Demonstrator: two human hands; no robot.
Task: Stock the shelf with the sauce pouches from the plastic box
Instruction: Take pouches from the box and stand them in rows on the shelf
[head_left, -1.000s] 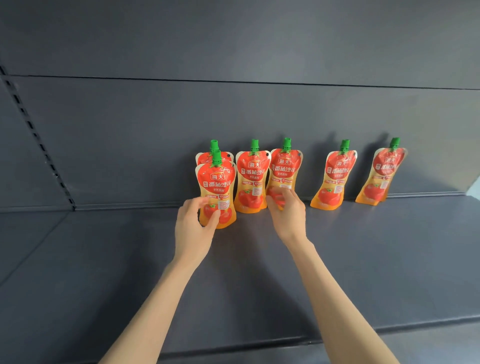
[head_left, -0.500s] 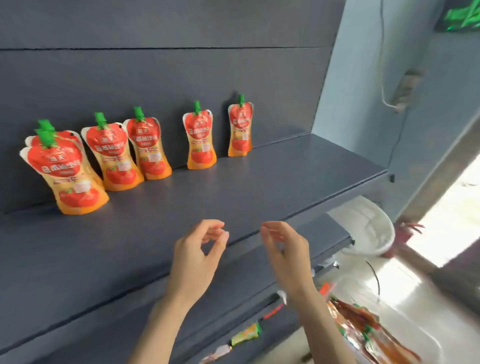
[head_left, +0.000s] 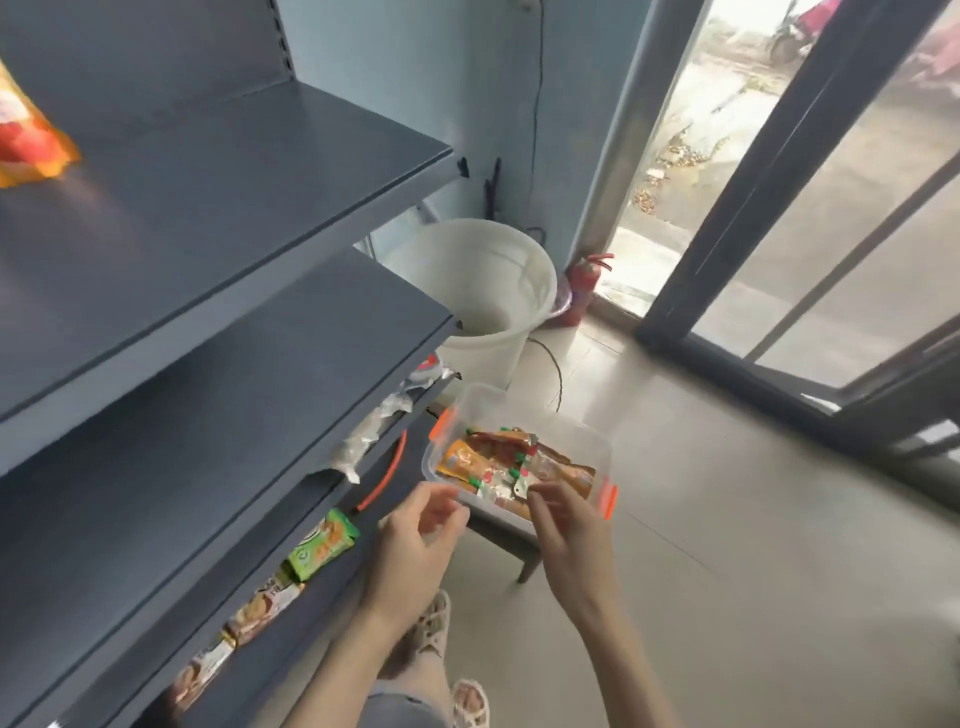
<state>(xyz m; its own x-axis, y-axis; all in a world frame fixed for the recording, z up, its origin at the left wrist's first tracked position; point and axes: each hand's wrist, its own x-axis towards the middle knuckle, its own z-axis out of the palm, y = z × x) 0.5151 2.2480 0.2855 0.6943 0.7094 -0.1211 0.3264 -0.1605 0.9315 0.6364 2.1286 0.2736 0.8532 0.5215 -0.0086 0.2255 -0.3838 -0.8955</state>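
Both bare hands reach toward the clear plastic box with orange clips (head_left: 519, 452), empty and with fingers loosely curled.

Dark grey metal shelves (head_left: 223, 171) fill the left side, their front edges running diagonally; one red-and-orange sauce pouch (head_left: 28, 130) stands at the far left of the upper shelf, the rest of that board bare. The box sits on a small dark stool (head_left: 511, 543) just off the shelf ends, holding a loose heap of orange sauce pouches with green caps (head_left: 511, 462). The left hand (head_left: 415, 545) and right hand (head_left: 569, 535) hang at its near rim, grasping nothing. A white plastic bucket (head_left: 488, 291) and red fire extinguisher (head_left: 584, 286) stand beyond; pale tiled floor (head_left: 727, 545) lies open to the right, toward the glass door (head_left: 810, 208).
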